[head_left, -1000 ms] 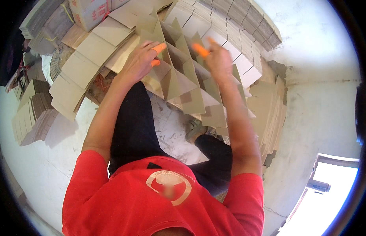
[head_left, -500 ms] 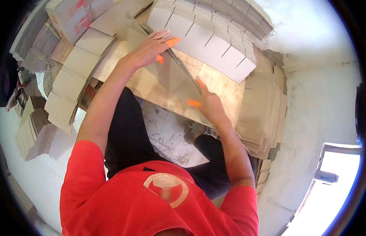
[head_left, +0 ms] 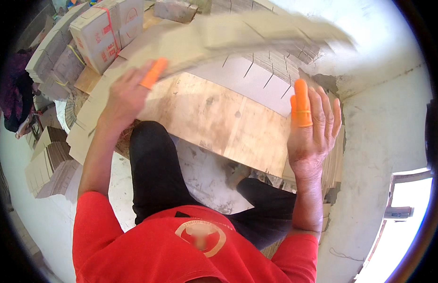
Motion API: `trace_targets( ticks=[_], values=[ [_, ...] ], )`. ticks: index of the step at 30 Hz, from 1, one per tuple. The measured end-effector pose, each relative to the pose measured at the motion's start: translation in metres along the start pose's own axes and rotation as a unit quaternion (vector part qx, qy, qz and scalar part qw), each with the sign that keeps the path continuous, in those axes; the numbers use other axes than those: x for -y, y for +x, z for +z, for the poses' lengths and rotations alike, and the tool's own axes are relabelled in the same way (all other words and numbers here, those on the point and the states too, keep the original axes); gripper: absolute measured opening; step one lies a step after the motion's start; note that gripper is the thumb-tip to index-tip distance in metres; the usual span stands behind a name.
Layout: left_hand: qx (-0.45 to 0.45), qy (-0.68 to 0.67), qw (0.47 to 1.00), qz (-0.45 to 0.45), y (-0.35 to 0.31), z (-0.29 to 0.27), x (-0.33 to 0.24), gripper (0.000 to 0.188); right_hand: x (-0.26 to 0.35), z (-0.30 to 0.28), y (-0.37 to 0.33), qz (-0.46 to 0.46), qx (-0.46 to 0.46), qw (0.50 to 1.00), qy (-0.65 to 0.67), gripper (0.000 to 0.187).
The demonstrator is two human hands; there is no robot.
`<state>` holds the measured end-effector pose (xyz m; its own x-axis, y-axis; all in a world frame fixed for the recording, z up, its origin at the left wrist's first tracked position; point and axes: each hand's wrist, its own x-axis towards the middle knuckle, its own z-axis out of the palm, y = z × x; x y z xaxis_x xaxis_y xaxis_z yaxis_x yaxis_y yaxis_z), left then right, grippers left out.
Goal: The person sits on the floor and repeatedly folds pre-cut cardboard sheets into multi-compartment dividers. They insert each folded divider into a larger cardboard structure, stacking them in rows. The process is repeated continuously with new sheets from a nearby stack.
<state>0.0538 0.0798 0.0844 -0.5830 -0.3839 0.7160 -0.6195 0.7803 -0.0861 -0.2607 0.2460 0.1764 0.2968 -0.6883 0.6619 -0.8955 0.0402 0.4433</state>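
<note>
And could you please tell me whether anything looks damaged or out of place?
Yes: the white wall has a rough grey patch beyond the right hand, as if its surface had flaked off. The wooden board bears dark marks, perhaps wear. The cardboard piece beside the left hand is too blurred to judge.

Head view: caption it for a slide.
Left hand at a blurred cardboard sheet, right hand open near a wooden board, both wearing orange finger covers.

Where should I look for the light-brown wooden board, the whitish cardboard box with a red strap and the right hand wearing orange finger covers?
Light-brown wooden board (head_left: 216, 115), head view: its flat top.
Whitish cardboard box (head_left: 95, 38), head view: its printed side.
Right hand (head_left: 313, 137), head view: back of the hand.
</note>
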Motion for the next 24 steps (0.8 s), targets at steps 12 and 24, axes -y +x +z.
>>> trace_targets(
  ticks=[12,24],
  values=[
    [0.291,0.208,0.91,-0.212,-0.122,0.097,0.107,0.048,-0.095,0.069,-0.197,0.163,0.236,0.953,-0.095,0.038],
    [0.37,0.075,0.909,-0.178,-0.115,0.107,0.121,0.028,-0.134,0.078,-0.281,0.407,0.427,0.796,-0.133,0.065]
  ],
)
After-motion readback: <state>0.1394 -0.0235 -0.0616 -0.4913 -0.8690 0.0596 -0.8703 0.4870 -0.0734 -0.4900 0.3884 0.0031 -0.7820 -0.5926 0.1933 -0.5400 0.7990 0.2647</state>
